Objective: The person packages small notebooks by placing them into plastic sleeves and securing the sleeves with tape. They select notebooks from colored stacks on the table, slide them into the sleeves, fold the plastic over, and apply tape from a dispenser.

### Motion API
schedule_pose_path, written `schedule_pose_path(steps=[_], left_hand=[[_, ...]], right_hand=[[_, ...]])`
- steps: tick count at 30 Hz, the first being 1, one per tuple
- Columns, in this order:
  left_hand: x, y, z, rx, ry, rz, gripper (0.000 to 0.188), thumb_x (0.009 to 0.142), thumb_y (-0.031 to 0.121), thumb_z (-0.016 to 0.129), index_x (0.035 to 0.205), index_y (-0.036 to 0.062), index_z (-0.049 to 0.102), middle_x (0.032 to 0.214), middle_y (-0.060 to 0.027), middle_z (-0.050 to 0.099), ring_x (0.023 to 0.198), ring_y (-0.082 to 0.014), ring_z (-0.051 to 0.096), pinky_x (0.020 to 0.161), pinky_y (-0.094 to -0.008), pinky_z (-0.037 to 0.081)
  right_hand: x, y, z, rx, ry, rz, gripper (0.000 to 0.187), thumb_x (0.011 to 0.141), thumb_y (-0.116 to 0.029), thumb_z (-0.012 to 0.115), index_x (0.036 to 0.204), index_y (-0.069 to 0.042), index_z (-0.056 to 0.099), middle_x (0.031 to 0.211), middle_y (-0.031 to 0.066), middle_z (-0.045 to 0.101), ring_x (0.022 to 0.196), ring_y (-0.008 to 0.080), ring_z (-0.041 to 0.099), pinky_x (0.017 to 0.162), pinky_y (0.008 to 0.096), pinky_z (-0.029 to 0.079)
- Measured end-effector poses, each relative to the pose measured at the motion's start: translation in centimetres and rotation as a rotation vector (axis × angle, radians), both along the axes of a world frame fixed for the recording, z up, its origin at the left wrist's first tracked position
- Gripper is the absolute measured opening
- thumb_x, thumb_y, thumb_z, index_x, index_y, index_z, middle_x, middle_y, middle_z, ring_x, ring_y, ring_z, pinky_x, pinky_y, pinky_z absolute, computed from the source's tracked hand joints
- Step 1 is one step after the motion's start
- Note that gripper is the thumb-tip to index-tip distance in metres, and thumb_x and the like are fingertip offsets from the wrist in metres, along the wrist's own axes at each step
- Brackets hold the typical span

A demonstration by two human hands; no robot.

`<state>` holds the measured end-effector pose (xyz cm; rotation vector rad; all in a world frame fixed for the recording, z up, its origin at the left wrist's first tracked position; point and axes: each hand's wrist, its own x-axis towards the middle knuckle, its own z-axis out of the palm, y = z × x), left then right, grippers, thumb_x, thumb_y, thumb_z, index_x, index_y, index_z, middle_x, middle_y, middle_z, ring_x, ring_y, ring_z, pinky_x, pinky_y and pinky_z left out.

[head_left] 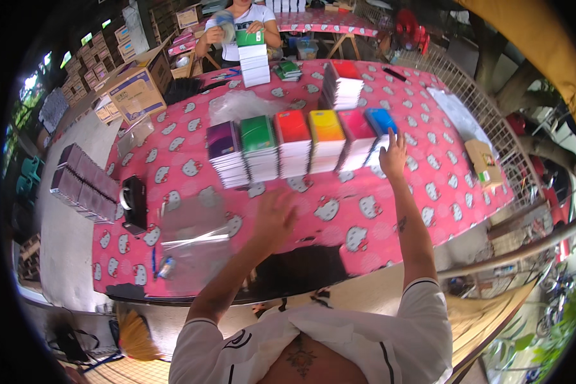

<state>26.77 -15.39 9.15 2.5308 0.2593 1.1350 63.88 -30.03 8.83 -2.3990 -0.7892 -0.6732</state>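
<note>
A row of notebook stacks stands across the middle of the table: purple (224,142), green (257,133), red (292,126), yellow (327,126), pink (357,125) and blue (381,120) covers on top, white page edges toward me. My right hand (393,157) is at the right side of the blue stack, fingers spread and apparently touching it. Motion smears my left hand (275,221), which hovers over the tablecloth in front of the purple and green stacks; its fingers are too blurred to read. Clear plastic bags (195,240) lie to its left.
Pink cat-print cloth (371,237) covers the table. A black tape dispenser (133,205), dark notebook stacks (83,182) and a cardboard box (134,96) are at left. Another red-topped stack (344,70) stands behind. Across the table, a person holds a green notebook (249,37) over a stack.
</note>
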Motion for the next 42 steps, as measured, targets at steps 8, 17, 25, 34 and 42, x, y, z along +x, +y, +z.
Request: schedule_pose_path(steps=[8,17,25,34,42], left_hand=[[19.5,-7.5,-0.6,-0.169,0.086,-0.045,0.040,0.089,0.019,0.067,0.126,0.0088,0.059,0.123,-0.0165,0.055,0.114,-0.0345,0.055,0.095,-0.0487,0.046],[21.5,2.6,-0.3,0.413,0.215,0.276,0.036,0.085,0.008,0.060,0.121,0.0067,0.062,0.128,-0.0127,0.062,0.121,-0.0300,0.057,0.108,-0.0454,0.040],[21.3,2.5,3.5,0.317,-0.006,0.182,0.031,0.082,0.008,0.062,0.113,0.0054,0.065,0.106,-0.0107,0.069,0.099,-0.0268,0.067,0.095,-0.0429,0.049],[20.4,2.6,1.9,0.342,0.166,0.021,0.031,0.088,0.017,0.069,0.116,0.0048,0.065,0.115,-0.0123,0.069,0.111,-0.0287,0.064,0.096,-0.0392,0.051],[14.7,-3.0,12.6,0.149,0.006,0.187,0.014,0.086,0.015,0.067,0.095,0.0055,0.068,0.072,-0.0134,0.067,0.063,-0.0311,0.067,0.059,-0.0407,0.056]], right_hand=[[6.2,-1.1,1.2,-0.265,-0.083,0.524,0.062,0.076,-0.008,0.071,0.135,-0.015,0.056,0.139,0.0096,0.051,0.127,0.0310,0.048,0.105,0.0492,0.039],[11.3,-1.9,0.1,-0.089,0.005,0.692,0.042,0.083,-0.013,0.071,0.124,-0.013,0.065,0.130,0.0090,0.060,0.123,0.0300,0.054,0.103,0.0489,0.040],[11.6,-4.1,0.8,0.027,0.033,0.642,0.027,0.090,-0.013,0.066,0.117,-0.010,0.069,0.123,0.0115,0.066,0.116,0.0310,0.060,0.098,0.0469,0.046],[13.5,-2.8,-1.0,0.403,0.391,0.364,0.036,0.086,-0.029,0.075,0.115,-0.008,0.071,0.114,0.0227,0.068,0.111,0.0372,0.063,0.095,0.0443,0.049],[3.9,-8.3,2.3,0.969,0.979,0.612,0.029,0.087,-0.002,0.068,0.117,-0.002,0.067,0.087,0.0011,0.063,0.081,0.0122,0.062,0.071,0.0219,0.051]])
